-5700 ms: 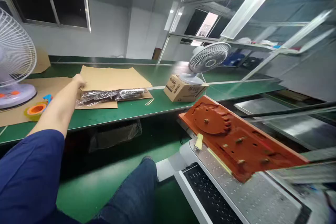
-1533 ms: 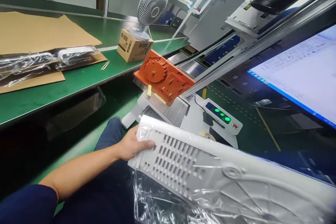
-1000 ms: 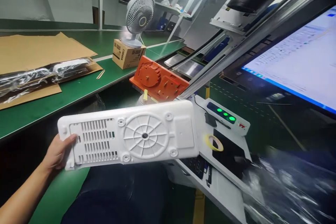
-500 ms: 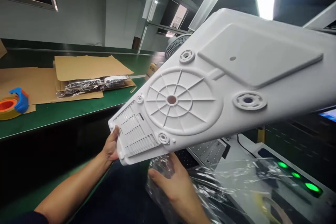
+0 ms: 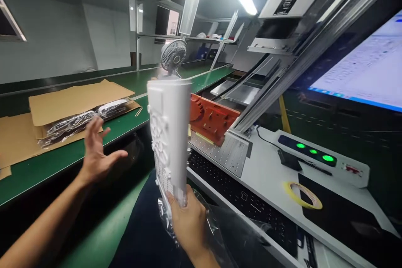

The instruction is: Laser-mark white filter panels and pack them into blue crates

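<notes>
My right hand (image 5: 190, 217) grips the lower end of a white plastic housing (image 5: 174, 134), which stands upright and edge-on to me. Its ribbed face with round bosses and vent slots points left. Clear plastic film (image 5: 166, 217) hangs by the same hand, below the housing; how the fingers hold it is partly hidden. Off to the left, my left hand (image 5: 97, 155) is in the air with fingers spread, holding nothing. It is nearest the wrapped parts (image 5: 84, 119) lying between cardboard sheets (image 5: 75, 96) on the green bench.
Behind the housing, an orange molded part (image 5: 213, 117) rests near a perforated metal plate (image 5: 226, 150) beneath a machine head (image 5: 282, 12). A yellow tape roll (image 5: 303, 195), a control box with green lights (image 5: 323, 157) and a keyboard (image 5: 241, 197) are at right. A fan (image 5: 173, 55) stands beyond.
My left hand has let go of the white housing and moved left, opening. The housing has turned from broad-side to upright and edge-on, now in my right hand. The view has swung right.
</notes>
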Motion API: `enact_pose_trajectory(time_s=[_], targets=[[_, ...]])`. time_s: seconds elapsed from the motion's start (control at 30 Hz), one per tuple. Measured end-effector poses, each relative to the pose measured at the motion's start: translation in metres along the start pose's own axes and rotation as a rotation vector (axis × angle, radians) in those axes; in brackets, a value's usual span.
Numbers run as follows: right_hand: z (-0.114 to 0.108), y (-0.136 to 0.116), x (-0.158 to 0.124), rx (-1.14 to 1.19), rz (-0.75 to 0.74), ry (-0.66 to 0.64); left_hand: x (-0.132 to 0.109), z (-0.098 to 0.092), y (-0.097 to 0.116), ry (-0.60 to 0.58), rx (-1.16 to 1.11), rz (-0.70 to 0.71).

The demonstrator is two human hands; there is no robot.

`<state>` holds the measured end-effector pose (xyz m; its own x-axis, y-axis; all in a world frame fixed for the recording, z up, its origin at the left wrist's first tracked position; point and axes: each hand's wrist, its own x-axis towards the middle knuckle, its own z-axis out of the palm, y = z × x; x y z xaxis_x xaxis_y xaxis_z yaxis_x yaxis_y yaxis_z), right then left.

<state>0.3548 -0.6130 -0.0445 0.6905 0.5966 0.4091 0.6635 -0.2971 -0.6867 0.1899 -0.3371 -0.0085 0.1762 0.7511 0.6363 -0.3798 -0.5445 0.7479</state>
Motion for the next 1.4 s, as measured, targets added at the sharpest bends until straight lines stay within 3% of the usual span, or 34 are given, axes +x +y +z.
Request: enact_pose_trajectory(time_s=[0.07,0.13,0.2,0.3,0.37,0.43,0.5,0.57,0.6,0.67,0.77,0.83,1.0,1.2,1.3,1.4], targets=[[0.002,0.004,-0.005,-0.027,-0.082,0.002,0.048,-0.008,0.027,-0.067,0.086,0.226],[0.002,0.010,-0.008,-0.069,-0.189,-0.014,0.080,-0.010,0.050,-0.197,0.184,0.345],[0.001,0.017,-0.011,-0.111,-0.269,-0.056,0.093,-0.008,0.068,-0.348,0.285,0.345],[-0.006,0.027,-0.011,-0.081,-0.277,-0.133,0.088,-0.004,0.086,-0.477,0.340,0.251],[-0.013,0.033,-0.007,0.008,-0.219,-0.157,0.082,-0.004,0.090,-0.444,0.316,0.169],[-0.024,0.041,0.001,0.117,-0.133,-0.096,0.080,-0.008,0.088,-0.345,0.279,0.109],[-0.035,0.055,0.009,0.218,0.040,0.113,0.084,-0.016,0.082,-0.236,0.243,0.142],[-0.043,0.074,0.015,0.283,0.320,0.363,0.089,-0.023,0.072,-0.132,0.213,0.213],[-0.045,0.084,0.017,0.307,0.458,0.428,0.092,-0.025,0.066,-0.078,0.210,0.222],[-0.042,0.101,0.020,0.351,0.612,0.381,0.097,-0.027,0.051,0.022,0.203,0.163],[-0.028,0.111,0.027,0.407,0.517,0.168,0.102,-0.017,0.018,0.077,0.121,-0.009],[-0.021,0.110,0.039,0.372,0.442,0.164,0.106,0.000,-0.009,0.057,0.002,-0.111],[-0.034,0.113,0.088,-0.051,0.512,0.437,0.125,0.071,-0.092,-0.125,-0.181,-0.247],[-0.074,0.129,0.150,-0.380,0.478,0.525,0.181,0.173,-0.190,-0.337,0.011,-0.220],[-0.085,0.138,0.181,-0.469,0.529,0.520,0.206,0.223,-0.225,-0.439,0.059,-0.268],[-0.091,0.150,0.209,-0.517,0.553,0.520,0.221,0.264,-0.252,-0.458,0.043,-0.296]])
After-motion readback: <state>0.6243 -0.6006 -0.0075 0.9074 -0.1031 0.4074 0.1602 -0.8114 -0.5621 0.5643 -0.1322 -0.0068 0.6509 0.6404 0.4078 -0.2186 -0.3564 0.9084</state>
